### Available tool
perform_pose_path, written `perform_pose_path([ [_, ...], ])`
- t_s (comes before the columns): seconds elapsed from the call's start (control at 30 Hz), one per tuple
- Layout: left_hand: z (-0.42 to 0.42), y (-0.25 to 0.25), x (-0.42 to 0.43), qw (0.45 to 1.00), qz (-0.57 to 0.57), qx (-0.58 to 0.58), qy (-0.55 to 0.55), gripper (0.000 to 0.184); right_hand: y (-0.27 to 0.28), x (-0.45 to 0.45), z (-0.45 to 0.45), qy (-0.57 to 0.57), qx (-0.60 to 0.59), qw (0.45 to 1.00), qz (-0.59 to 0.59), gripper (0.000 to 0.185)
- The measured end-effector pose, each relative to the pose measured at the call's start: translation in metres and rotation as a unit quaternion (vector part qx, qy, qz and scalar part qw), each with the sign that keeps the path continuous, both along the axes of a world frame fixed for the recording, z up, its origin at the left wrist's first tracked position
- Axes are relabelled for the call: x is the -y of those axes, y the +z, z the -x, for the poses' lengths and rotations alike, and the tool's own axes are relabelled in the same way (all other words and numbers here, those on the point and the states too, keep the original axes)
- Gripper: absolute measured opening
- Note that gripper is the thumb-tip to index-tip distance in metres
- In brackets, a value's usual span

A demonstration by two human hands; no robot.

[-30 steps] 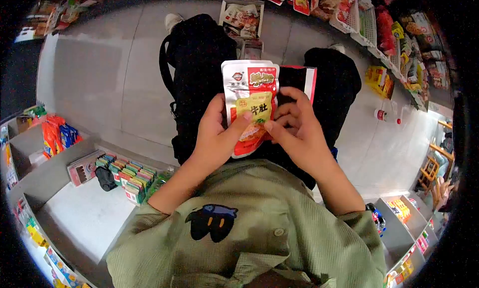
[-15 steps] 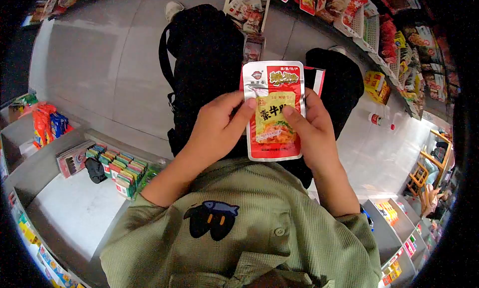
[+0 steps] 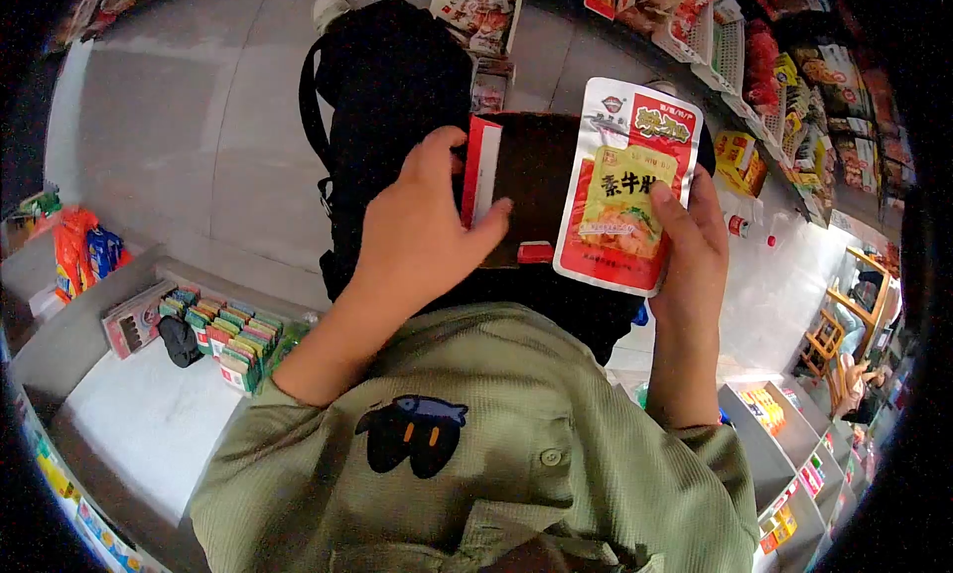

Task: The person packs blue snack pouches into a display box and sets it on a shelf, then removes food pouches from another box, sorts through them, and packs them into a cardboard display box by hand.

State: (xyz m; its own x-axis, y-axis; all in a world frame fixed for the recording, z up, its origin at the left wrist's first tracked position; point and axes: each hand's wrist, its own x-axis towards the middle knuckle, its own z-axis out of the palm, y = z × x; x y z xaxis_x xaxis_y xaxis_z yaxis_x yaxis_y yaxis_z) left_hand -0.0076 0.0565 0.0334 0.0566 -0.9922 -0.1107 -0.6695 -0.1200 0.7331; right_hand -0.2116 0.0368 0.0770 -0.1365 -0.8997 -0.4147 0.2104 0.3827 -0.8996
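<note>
My right hand (image 3: 687, 246) pinches the right edge of a red and silver foil snack packet (image 3: 620, 201), its thumb across the front. The packet's yellow panel carries black Chinese characters and a picture of food. To its left is an open cardboard box (image 3: 536, 166), brown inside, with a red and white side edge, over my lap. My left hand (image 3: 417, 216) is around the box's left side, thumb on the inner side and fingers outside. The packet covers the box's right part.
At the right, a shelf holds white baskets (image 3: 730, 62) and bagged snacks; a yellow package (image 3: 740, 159) stands below. A carton of packets (image 3: 478, 17) sits on the floor ahead. Small colourful boxes (image 3: 233, 335) line a grey shelf (image 3: 149, 414) on the left.
The packet, held by both hands before, has moved right and up in my right hand alone. My left hand has let it go and moved to the box, whose inside now shows.
</note>
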Motion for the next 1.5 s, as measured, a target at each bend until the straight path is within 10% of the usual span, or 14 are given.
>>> perform_pose_path([
  [0.33, -0.028, -0.032, 0.001, 0.950, -0.063, -0.304, 0.026, 0.019, -0.028, 0.012, 0.047, -0.086, 0.103, 0.991, -0.027, 0.033],
  [0.77, -0.022, -0.028, 0.008, 0.940, -0.094, -0.324, 0.051, 0.018, -0.048, 0.015, 0.062, -0.103, 0.229, 0.967, -0.036, 0.033],
  [1.37, -0.010, -0.019, 0.025, 0.989, 0.032, -0.138, 0.031, 0.043, -0.047, 0.010, 0.070, -0.141, 0.206, 0.968, -0.016, 0.034],
  [1.5, -0.002, -0.004, 0.060, 0.979, 0.168, 0.052, -0.102, 0.046, -0.053, 0.012, 0.084, -0.151, 0.219, 0.964, -0.022, 0.034],
])
